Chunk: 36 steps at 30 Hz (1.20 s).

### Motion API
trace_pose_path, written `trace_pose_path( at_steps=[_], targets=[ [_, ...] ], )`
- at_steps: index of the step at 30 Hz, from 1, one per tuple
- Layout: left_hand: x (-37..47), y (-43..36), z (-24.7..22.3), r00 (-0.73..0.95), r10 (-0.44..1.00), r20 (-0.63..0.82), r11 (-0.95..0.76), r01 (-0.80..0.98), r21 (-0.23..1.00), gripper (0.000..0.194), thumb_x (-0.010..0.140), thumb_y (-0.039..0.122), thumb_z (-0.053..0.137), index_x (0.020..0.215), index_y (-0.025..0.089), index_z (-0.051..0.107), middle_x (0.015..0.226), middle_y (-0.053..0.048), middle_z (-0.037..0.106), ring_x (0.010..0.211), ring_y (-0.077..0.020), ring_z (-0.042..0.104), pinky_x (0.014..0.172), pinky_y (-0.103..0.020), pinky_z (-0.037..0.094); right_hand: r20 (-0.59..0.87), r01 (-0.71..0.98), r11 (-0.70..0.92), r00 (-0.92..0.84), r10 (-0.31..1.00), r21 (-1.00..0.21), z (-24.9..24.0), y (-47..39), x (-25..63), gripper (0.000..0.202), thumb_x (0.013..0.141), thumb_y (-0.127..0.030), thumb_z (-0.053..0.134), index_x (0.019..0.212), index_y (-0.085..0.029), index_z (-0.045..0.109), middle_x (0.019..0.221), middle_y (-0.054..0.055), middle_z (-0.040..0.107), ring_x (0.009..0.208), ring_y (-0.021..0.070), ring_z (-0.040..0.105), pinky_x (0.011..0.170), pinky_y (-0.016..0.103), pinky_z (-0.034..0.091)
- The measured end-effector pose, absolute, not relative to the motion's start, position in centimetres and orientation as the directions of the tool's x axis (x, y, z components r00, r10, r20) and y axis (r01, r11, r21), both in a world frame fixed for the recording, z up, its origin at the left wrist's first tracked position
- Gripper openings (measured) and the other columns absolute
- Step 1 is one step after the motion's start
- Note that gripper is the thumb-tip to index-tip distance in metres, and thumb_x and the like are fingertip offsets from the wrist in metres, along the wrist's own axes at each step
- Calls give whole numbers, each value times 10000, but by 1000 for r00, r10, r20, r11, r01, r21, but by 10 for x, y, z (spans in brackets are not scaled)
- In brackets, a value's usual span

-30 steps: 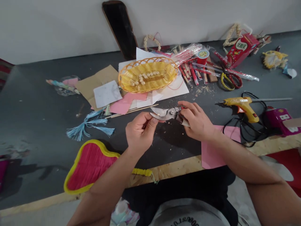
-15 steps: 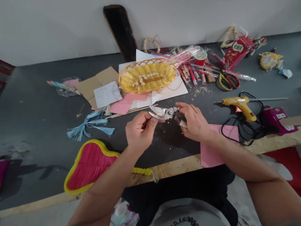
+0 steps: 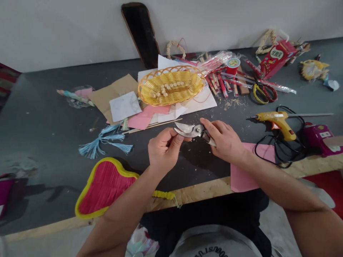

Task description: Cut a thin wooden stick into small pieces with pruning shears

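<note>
Pruning shears [image 3: 193,130] with silver blades lie in my right hand [image 3: 226,141], whose fingers wrap the handles. The blades point left and stand slightly apart. At their tips my left hand [image 3: 164,148] is closed in a pinch, thumb against fingers, by the lower blade. Whatever it pinches is hidden or too small to make out. Below my left forearm lies a fan-shaped red piece with a yellow border [image 3: 107,189] and a short yellow handle. Blue tassels [image 3: 103,142] rest left of my left hand.
Beyond my hands stands a yellow woven basket [image 3: 171,87] holding small beige pieces, on papers. Scissors [image 3: 264,93], a red thread spool [image 3: 232,67] and a yellow glue gun [image 3: 280,121] with a black cord lie to the right. A phone [image 3: 141,34] leans on the wall.
The whole view has shifted slightly, so things appear a little further right. Both hands and the shears keep nearly the same pose, with the blades still slightly apart.
</note>
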<state>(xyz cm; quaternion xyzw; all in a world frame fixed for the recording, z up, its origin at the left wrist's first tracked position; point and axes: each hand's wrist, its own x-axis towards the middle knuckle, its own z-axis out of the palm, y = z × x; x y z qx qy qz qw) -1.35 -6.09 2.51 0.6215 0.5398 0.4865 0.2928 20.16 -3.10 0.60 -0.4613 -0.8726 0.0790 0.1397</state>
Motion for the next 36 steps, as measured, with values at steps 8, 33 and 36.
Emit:
trace_pose_path(
  at_steps=[8,33,36],
  targets=[
    [-16,-58,18,-67,918,390,-318,460,829,177,922,330,662,870,177,734,704,-5,733,580,-97,633,555,-197,454,207,793,563,-525,826,-235,8,-31,201,793,791,-124,488,1556,-165,282,1339,163,570,1123,307,559,874,441,471],
    [-16,-61,27,-13,953,303,-283,319,904,220,951,321,627,824,203,763,522,19,601,599,-136,659,575,-229,512,135,786,547,-532,836,-289,7,-34,199,811,739,-70,498,1524,-200,343,1128,131,602,1015,288,562,874,433,481],
    [-16,-62,30,-2,946,323,-301,359,883,224,952,314,623,809,200,752,569,12,653,527,-110,607,510,-215,468,133,769,563,-551,824,-302,8,-34,201,787,758,-64,488,1520,-197,341,1124,132,600,1020,288,568,874,430,489]
  ],
)
